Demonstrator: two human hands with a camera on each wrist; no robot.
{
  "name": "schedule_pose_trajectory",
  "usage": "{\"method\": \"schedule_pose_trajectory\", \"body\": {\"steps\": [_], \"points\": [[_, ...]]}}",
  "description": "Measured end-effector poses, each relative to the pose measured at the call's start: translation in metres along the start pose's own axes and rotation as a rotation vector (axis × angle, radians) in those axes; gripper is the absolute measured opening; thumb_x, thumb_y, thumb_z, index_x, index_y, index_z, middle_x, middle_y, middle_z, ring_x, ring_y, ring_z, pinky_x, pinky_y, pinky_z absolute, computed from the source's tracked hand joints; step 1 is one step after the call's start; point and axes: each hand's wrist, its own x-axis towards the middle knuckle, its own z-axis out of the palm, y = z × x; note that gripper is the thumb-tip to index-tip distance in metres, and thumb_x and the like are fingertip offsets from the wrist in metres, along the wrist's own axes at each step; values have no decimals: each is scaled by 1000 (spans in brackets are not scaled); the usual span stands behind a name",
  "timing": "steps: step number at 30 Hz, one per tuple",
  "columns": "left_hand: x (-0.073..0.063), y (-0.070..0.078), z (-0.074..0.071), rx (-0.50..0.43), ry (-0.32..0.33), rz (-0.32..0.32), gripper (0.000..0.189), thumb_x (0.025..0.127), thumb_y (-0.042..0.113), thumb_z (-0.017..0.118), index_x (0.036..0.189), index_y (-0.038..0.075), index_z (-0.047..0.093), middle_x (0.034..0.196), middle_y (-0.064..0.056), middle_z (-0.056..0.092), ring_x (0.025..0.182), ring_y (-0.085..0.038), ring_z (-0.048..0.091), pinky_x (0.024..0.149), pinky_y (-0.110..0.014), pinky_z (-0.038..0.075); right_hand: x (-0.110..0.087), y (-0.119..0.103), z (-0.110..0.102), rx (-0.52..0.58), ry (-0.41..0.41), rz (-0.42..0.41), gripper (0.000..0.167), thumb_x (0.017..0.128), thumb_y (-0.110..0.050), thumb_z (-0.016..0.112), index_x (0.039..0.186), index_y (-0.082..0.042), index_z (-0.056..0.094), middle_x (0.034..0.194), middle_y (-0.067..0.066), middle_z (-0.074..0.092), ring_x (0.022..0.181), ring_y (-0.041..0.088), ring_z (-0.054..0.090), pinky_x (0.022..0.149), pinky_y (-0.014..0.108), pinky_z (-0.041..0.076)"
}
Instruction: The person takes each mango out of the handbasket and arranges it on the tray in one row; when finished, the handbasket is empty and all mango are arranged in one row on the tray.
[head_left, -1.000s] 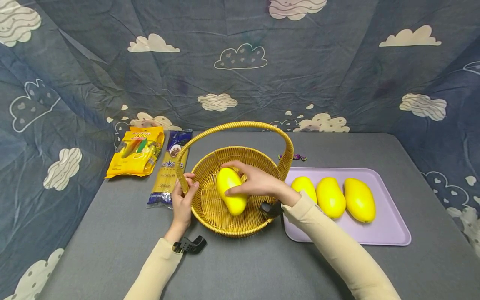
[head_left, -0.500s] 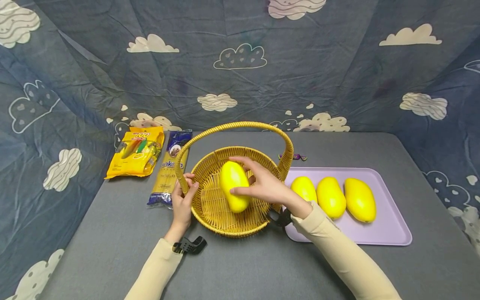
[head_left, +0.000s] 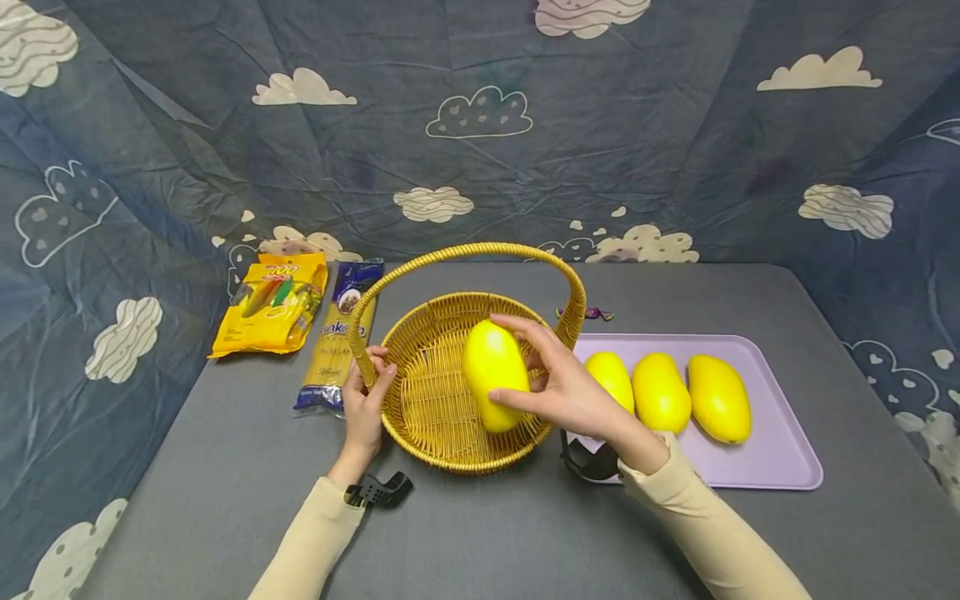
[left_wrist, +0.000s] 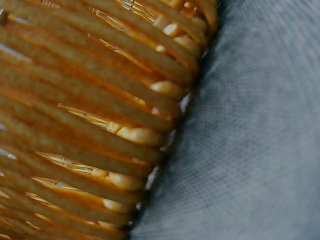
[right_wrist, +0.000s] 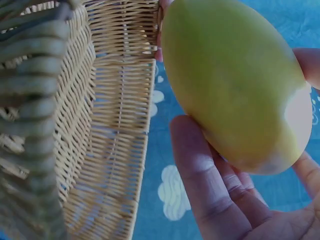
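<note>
A yellow mango (head_left: 491, 375) is in my right hand (head_left: 573, 392), pinched between thumb and fingers. It is over the right half of a golden wicker basket (head_left: 427, 400), near the rim. The right wrist view shows the same mango (right_wrist: 235, 90) large, with fingers (right_wrist: 205, 175) around it and the basket wall (right_wrist: 112, 100) beside it. My left hand (head_left: 365, 408) grips the left side of the basket, thumb and fingers at the foot of its arched handle (head_left: 468, 250). In the left wrist view only the wicker wall (left_wrist: 90, 115) and grey tabletop show; the hand is hidden.
A lilac tray (head_left: 776, 454) right of the basket bears three mangoes (head_left: 662, 393). A purple-wrapped candy (head_left: 592, 313) lies behind the tray. Left of the basket are a yellow snack bag (head_left: 272, 308) and a blue-and-gold pasta packet (head_left: 337, 342). A cloud-patterned cloth hangs behind.
My right hand has carried the mango from the middle of the basket rightward and apparently upward, toward the rim. My left hand and the basket have stayed in place.
</note>
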Motion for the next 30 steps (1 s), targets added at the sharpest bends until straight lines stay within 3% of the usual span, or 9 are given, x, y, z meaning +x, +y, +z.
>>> {"method": "schedule_pose_trajectory", "body": {"steps": [3, 10, 15, 22, 30], "points": [[-1, 0, 0, 1, 3, -12, 16, 90, -4, 56, 86, -11, 42, 113, -28, 47, 106, -27, 44, 93, -29, 31, -7, 8, -4, 3, 13, -20, 81, 78, -19, 80, 142, -38, 34, 133, 0, 39, 94, 24, 57, 71, 38, 52], [0, -3, -1, 3, -9, -6, 12, 89, -12, 51, 86, -15, 40, 114, -38, 41, 106, -37, 40, 93, -28, 31, -28, 11, -20, -19, 65, -77, 85, 76, -10, 80, 145, -26, 33, 131, 1, 41, 98, 21, 58, 75, 36, 51], [1, -2, -1, 1, -9, 1, 13, 89, -10, 53, 86, -13, 41, 113, -35, 43, 105, -36, 41, 92, -28, 31, -42, 18, -35, 25, 108, -109, 88, 76, -1, 78, 146, -20, 30, 130, 5, 40, 105, 23, 59, 78, 33, 50], [0, -1, 0, -18, -1, 12, 18, 90, -3, 57, 85, -12, 42, 113, -32, 46, 105, -30, 44, 93, -29, 32, -61, 28, -59, 183, 188, -174, 86, 77, 17, 65, 147, -9, 22, 134, 18, 36, 106, 26, 57, 81, 30, 50], [0, -2, 0, -15, 2, 7, 15, 90, -3, 57, 85, -9, 44, 113, -33, 45, 105, -30, 44, 93, -29, 32, -84, 42, -83, 370, 370, -125, 78, 83, 18, 51, 148, -14, 23, 132, 19, 32, 110, 24, 51, 85, 26, 48]]}}
